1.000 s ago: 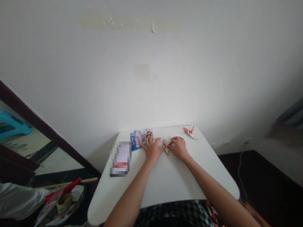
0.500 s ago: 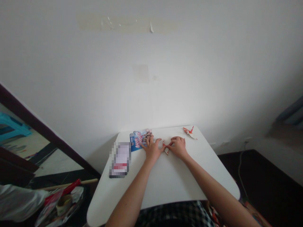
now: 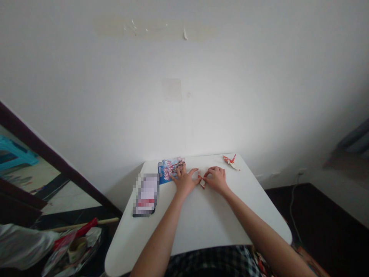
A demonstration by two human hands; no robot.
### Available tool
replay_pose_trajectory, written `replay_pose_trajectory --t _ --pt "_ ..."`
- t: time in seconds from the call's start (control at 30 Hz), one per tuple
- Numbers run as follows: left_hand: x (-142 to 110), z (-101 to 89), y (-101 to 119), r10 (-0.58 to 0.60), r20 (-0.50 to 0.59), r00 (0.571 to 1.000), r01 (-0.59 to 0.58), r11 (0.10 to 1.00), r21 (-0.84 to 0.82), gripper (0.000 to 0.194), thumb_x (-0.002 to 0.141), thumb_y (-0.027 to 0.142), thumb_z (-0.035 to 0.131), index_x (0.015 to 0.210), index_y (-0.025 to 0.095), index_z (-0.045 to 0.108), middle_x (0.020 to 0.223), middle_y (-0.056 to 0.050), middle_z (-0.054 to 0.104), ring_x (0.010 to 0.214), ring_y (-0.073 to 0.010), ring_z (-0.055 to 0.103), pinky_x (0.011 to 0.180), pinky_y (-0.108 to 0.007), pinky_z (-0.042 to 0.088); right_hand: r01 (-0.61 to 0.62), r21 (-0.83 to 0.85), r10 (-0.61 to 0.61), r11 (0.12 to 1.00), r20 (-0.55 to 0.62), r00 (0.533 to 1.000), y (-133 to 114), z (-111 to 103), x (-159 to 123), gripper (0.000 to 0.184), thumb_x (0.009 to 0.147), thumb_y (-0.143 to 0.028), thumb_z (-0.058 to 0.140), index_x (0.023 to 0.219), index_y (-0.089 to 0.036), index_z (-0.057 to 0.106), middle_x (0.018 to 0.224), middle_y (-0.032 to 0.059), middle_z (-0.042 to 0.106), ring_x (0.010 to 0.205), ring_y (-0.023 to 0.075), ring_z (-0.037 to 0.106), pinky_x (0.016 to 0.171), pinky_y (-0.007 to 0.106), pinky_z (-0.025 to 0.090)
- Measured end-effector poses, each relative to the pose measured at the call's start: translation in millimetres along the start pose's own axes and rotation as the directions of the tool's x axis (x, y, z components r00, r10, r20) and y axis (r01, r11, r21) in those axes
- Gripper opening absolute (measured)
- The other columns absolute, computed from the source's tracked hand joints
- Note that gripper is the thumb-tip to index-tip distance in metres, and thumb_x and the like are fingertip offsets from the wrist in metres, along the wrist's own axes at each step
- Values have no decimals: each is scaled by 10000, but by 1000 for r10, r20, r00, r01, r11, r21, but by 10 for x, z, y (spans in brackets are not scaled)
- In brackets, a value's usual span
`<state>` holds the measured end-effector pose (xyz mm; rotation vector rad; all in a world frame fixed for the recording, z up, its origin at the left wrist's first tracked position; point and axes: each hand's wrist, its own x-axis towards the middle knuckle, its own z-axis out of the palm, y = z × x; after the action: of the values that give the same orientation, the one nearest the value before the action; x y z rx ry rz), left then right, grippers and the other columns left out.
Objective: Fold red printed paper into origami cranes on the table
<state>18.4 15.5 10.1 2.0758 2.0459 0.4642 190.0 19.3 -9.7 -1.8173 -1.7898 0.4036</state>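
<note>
A small folded piece of red and white paper [image 3: 202,184] lies on the white table between my hands. My left hand [image 3: 185,181] has its fingers spread, some resting over a blue printed flyer [image 3: 165,174], with the thumb tip touching the folded paper's left edge. My right hand [image 3: 218,179] is curled, thumb and forefinger pinched at the paper's right side. Some of the paper's upper part is hidden by the fingertips. Beyond my right hand sits a red and white folded paper bird [image 3: 230,161] near the table's back edge.
The white table [image 3: 213,227] stands against a wall [image 3: 245,96]. A blurred-out phone [image 3: 147,194] lies at its left side. On the floor to the left are a plastic bag [image 3: 72,250] and a framed mirror [image 3: 63,190]. A cable [image 3: 291,204] hangs at right.
My left thumb has shifted slightly away from my right fingers, so more of the folded paper shows. My right hand has barely moved.
</note>
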Motion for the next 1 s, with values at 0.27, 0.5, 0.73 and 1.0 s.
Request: replay_pose_trajectory --t 0.27,0.5,0.73,1.0 --pt "31 43 -22 30 50 998 -30 999 16 568 859 644 603 1413 539 530 1720 -5 195 1565 -441 111 1134 -803 132 -14 -2 14 1000 10 1000 -21 2 6 86 804 -338 756 874 -291 770 1222 54 620 1312 307 439 1189 576 130" --pt "10 89 -44 34 15 999 -35 997 66 694 919 659 478 1563 442 338 1724 -97 154 1570 -416 122 1121 -821 112 45 -34 -46 998 -26 999 -34 -28 -86 110 848 -367 738 904 -274 761 1243 61 612 1273 302 455 1185 538 169" --pt "-48 123 -112 99 -9 995 -98 990 106 656 935 628 487 1542 391 414 1698 -109 250 1557 -386 194 1165 -780 118 86 -79 -88 993 -32 996 -40 -62 -133 118 864 -352 730 940 -264 757 1242 75 610 1249 294 457 1128 490 261" --pt "-43 142 -114 68 -36 997 -63 991 119 674 902 633 540 1518 370 460 1679 -97 301 1535 -390 238 1181 -755 155 92 -78 -96 993 -49 994 4 -33 -103 150 906 -369 668 938 -259 765 1225 69 628 1232 275 476 1124 474 278"
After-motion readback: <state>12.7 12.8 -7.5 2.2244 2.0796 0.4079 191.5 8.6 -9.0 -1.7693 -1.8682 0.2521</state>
